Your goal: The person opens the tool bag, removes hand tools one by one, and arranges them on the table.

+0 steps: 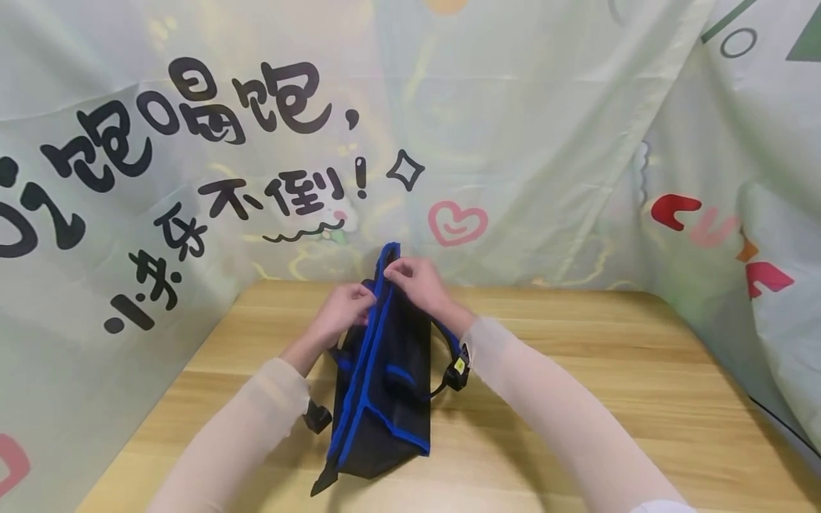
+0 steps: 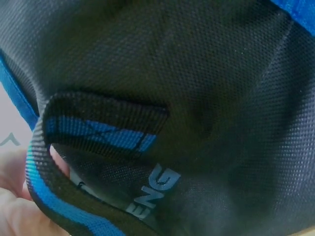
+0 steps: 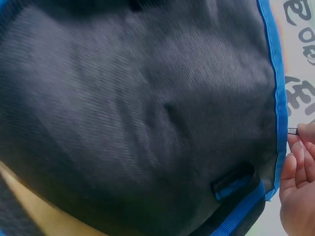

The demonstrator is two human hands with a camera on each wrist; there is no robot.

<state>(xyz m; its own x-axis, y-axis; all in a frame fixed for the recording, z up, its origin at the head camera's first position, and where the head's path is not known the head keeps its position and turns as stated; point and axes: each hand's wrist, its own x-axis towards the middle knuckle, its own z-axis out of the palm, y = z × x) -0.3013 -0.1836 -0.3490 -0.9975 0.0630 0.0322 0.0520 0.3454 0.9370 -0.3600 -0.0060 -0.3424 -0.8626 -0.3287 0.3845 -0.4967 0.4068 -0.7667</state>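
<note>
A black bag with blue trim [image 1: 407,335] stands on the table, its long top edge pointing away from me. My right hand [image 1: 420,281] is at the far end of that edge. In the right wrist view, its thumb and finger pinch a small metal zipper pull [image 3: 293,131] beside the blue trim. My left hand [image 1: 346,310] pinches the bag's top edge from the left side, a little nearer to me. The left wrist view shows part of that hand [image 2: 24,211] behind a black-and-blue handle [image 2: 74,211]; its fingertips are hidden there.
The bag stands on a wood-grain table [image 1: 577,356]. A printed cloth [image 1: 545,142] with lettering and drawings hangs behind and on both sides. On the right, a dark cable [image 1: 779,422] runs along the table's edge. Black wrist cameras [image 1: 457,367] sit beside the bag.
</note>
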